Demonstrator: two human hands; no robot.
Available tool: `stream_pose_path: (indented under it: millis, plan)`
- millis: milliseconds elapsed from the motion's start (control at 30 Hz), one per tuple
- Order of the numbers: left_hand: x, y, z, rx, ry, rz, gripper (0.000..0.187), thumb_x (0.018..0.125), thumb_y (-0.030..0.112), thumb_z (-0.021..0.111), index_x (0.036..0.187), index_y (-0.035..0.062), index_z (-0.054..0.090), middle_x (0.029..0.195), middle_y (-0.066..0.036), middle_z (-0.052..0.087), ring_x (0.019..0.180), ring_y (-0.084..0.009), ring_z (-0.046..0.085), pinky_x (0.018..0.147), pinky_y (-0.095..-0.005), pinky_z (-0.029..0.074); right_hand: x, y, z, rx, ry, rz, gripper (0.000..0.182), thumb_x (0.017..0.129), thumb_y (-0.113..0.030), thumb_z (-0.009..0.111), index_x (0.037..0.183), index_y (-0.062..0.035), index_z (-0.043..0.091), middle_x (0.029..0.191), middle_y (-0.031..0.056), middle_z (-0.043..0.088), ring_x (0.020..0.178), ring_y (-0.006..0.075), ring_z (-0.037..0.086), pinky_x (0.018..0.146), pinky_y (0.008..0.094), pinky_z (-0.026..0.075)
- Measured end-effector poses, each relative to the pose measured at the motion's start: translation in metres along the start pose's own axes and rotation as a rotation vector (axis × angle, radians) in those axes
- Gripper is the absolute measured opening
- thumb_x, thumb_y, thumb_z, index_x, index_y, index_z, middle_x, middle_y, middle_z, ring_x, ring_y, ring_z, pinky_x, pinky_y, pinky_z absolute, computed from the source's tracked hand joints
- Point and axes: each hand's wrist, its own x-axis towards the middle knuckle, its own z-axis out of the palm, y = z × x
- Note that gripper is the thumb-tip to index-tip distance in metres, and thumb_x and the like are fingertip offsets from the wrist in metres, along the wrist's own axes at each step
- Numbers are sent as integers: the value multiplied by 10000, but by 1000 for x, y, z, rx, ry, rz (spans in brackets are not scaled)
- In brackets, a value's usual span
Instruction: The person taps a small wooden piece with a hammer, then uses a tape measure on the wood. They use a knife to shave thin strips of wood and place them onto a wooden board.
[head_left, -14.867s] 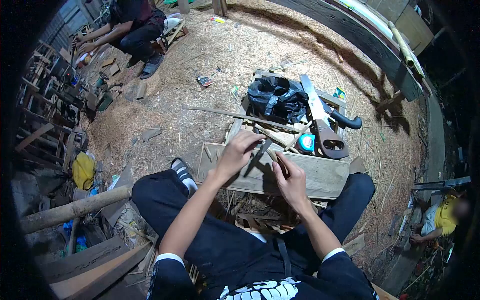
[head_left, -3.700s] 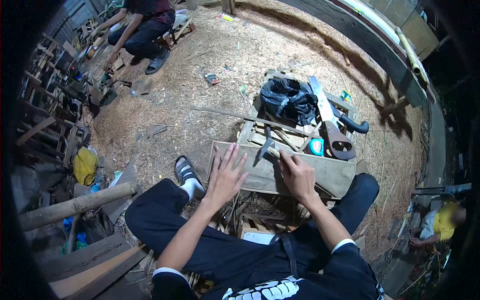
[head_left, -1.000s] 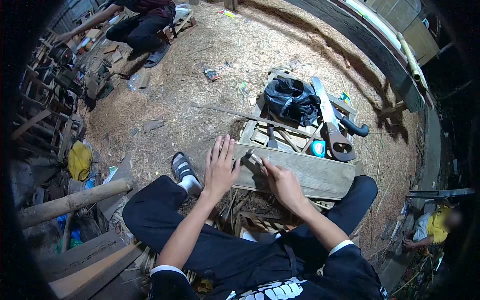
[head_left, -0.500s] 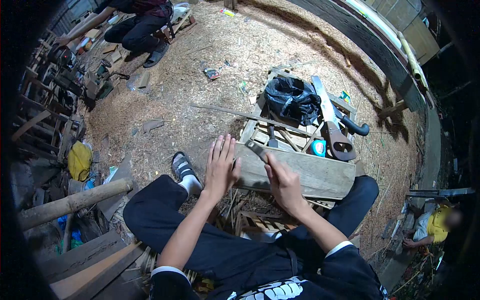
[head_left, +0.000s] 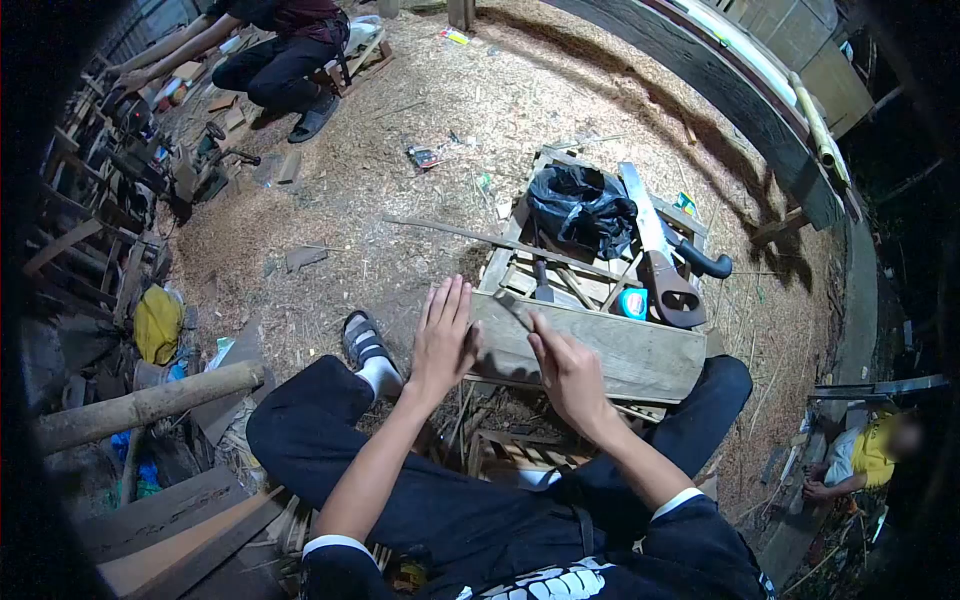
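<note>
A weathered wooden board point(head_left: 625, 350) lies across the slatted crate in front of my knees. My left hand point(head_left: 440, 345) rests at the board's left end, fingers stretched out, the thumb apart near its edge. My right hand point(head_left: 570, 370) is closed around a narrow grey tool point(head_left: 514, 310), which slants up and left over the board. Its exact kind is blurred, and the fist hides its lower part. Just beyond the board are a dark-handled chisel point(head_left: 542, 280) and a blue tape measure point(head_left: 632, 303).
On the crate point(head_left: 495, 265) sit a black plastic bag point(head_left: 580, 205) and a handsaw point(head_left: 655, 240). A bamboo pole point(head_left: 150, 408) juts in from the left. One person point(head_left: 285, 60) crouches at the upper left; another person point(head_left: 865, 455) is at the far right. Wood shavings cover the ground.
The grey tool has tipped slightly downward in my right hand, which stays near the same spot. My left hand has barely moved. The crouching person's arms have shifted.
</note>
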Motion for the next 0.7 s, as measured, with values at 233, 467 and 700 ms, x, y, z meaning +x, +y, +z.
stream_pose_path:
  millis: [233, 467, 700]
  plan:
    - [0, 0, -2, -13, -3, 16, 664, 993, 259, 621, 1532, -85, 439, 1613, -259, 428, 1541, -376, 355, 1297, -510, 241, 2, -1, -7, -49, -63, -51, 335, 1060, -222, 639, 1387, -156, 675, 904, 246, 726, 754, 442, 709, 628, 497, 546]
    - [-2, -14, 14, -457, 155, -188, 644, 986, 155, 640, 1549, -78, 431, 1618, -269, 425, 1561, -404, 323, 1280, -492, 272, 12, 24, -10, -154, -36, -18, 309, 1026, -287, 681, 1324, -221, 725, 800, 142, 672, 651, 377, 681, 569, 499, 521]
    - [-11, -17, -5, -343, 117, -191, 885, 908, 232, 768, 1641, 18, 322, 1656, -257, 376, 1579, -399, 290, 1278, -504, 256, 11, 88, -14, -257, 101, -354, 329, 903, -249, 799, 1229, -258, 752, 749, 40, 594, 629, 228, 655, 507, 390, 489]
